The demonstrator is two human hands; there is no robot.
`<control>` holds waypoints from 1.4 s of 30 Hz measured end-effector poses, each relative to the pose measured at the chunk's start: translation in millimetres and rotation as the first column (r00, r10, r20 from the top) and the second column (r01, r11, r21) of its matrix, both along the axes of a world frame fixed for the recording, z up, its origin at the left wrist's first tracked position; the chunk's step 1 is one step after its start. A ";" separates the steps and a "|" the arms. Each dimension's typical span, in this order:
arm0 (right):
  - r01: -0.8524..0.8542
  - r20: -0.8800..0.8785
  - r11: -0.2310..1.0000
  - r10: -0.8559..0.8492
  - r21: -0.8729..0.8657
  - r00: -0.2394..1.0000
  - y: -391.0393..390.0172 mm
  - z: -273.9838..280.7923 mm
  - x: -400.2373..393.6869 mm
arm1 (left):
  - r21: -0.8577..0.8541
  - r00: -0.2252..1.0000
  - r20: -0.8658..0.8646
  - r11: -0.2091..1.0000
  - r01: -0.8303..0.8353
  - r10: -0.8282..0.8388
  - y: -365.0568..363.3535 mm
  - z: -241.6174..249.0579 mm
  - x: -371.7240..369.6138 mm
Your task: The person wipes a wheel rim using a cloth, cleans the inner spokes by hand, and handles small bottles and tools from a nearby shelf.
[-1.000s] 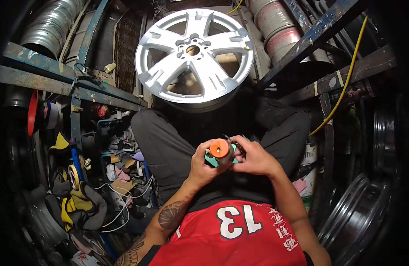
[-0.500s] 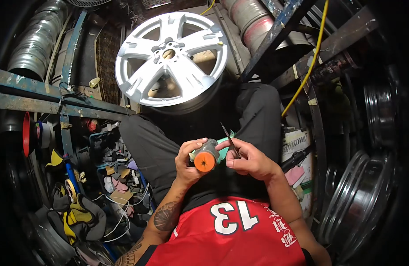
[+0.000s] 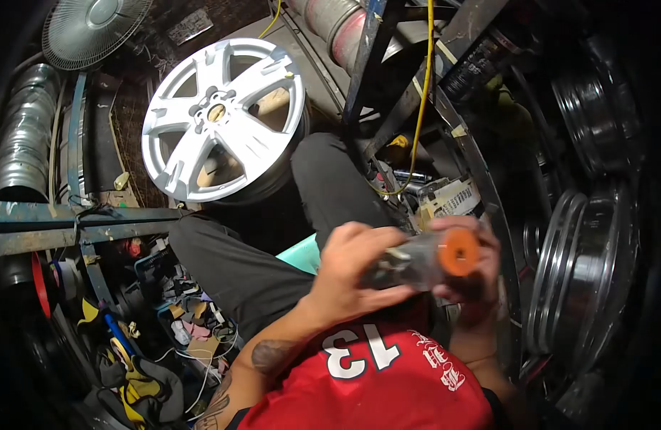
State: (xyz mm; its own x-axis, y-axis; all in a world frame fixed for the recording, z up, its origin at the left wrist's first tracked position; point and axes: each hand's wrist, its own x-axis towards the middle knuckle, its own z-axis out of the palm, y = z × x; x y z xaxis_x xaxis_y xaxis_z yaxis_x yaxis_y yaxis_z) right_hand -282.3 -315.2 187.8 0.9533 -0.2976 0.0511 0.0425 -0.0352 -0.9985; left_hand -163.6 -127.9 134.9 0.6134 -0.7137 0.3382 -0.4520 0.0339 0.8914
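Observation:
A see-through greyish bottle (image 3: 420, 261) with an orange end (image 3: 459, 251) lies sideways between my two hands, blurred by motion. My left hand (image 3: 350, 265) grips its left part with the thumb and fingers. Around the orange end, the fingers of my right hand (image 3: 486, 261) are curled, also smeared. The thin dark tool is not visible now. Below and left of the hands, a pale green object (image 3: 302, 254) shows between my legs. A silver five-spoke wheel rim (image 3: 248, 147) lies beyond my knees.
A blue metal frame (image 3: 29, 213) crosses the left side, above a heap of scraps (image 3: 198, 322). Stacked rims (image 3: 581, 272) stand at the right. A yellow cable (image 3: 423, 93) hangs near dark metal bars. A fan (image 3: 94, 29) is at the top left.
The view has turned to the right. Both hands and the bottle have moved right and look larger. My right hand has come round the orange end, and the thin dark tool has gone from sight.

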 end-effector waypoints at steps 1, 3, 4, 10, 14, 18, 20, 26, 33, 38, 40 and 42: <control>0.081 0.008 0.988 -0.081 -0.128 0.997 -10.5 6.4 -13.4 | -0.022 0.998 0.002 0.997 0.069 -0.069 -19.5 1.3 -3.2; 0.150 0.021 0.954 -0.150 -0.261 0.988 -34.3 11.0 -43.4 | -0.053 0.992 0.001 0.990 0.129 -0.129 -46.3 0.9 -13.8; 0.172 0.046 0.895 -0.168 -0.412 0.985 -47.9 8.2 -58.9 | -0.036 0.985 0.025 0.984 0.173 -0.173 -57.8 -1.1 -18.1; 0.372 -0.146 0.889 -0.418 -0.267 0.897 -57.2 -35.7 -62.3 | 0.270 0.977 0.126 0.954 0.131 -0.170 -74.1 -21.7 -26.8; 0.156 -0.292 0.856 -0.331 -0.493 0.897 -61.7 -86.5 -45.2 | 0.506 0.959 0.238 0.862 0.012 -0.153 -37.9 -64.4 -20.9; 0.253 -0.282 0.909 -0.352 -0.332 0.893 -56.9 -184.5 -28.4 | 0.548 0.909 0.351 0.836 -0.005 -0.225 -13.3 -87.9 -14.8; 0.263 -0.325 0.909 -0.368 -0.324 0.871 -47.3 -243.5 -26.3 | 0.503 0.921 0.333 0.864 0.010 -0.204 -11.6 -94.3 -13.0; 0.305 -0.316 0.794 -0.515 -0.526 0.797 -37.1 -326.6 -4.2 | 0.431 0.920 0.354 0.903 -0.004 -0.165 -31.3 -105.9 -9.4; 0.469 -0.419 0.699 -0.706 -0.539 0.571 -95.7 -261.0 10.1 | 0.416 0.918 0.357 0.910 0.011 -0.174 -35.3 -108.0 -8.5; 0.586 -0.375 0.651 -0.759 -0.483 0.533 -147.8 -294.3 39.7 | 0.414 0.914 0.360 0.910 0.021 -0.185 -34.5 -109.1 -7.0; 0.630 -0.368 0.666 -0.746 -0.400 0.555 -169.8 -315.8 62.0 | 0.410 0.913 0.363 0.912 0.026 -0.189 -34.4 -109.6 -7.4; 0.668 -0.360 0.675 -0.736 -0.313 0.574 -190.9 -342.1 79.4 | 0.415 0.914 0.360 0.910 0.024 -0.188 -34.3 -109.0 -6.6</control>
State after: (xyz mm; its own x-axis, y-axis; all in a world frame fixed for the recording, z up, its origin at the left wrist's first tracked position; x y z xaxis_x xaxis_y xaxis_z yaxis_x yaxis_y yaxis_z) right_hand -202.9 -506.1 -154.3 0.3722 -0.9051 -0.2055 -0.4721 0.0060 -0.8815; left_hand -170.2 -162.3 25.9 0.4058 -0.8900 0.2077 -0.7740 -0.2139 0.5959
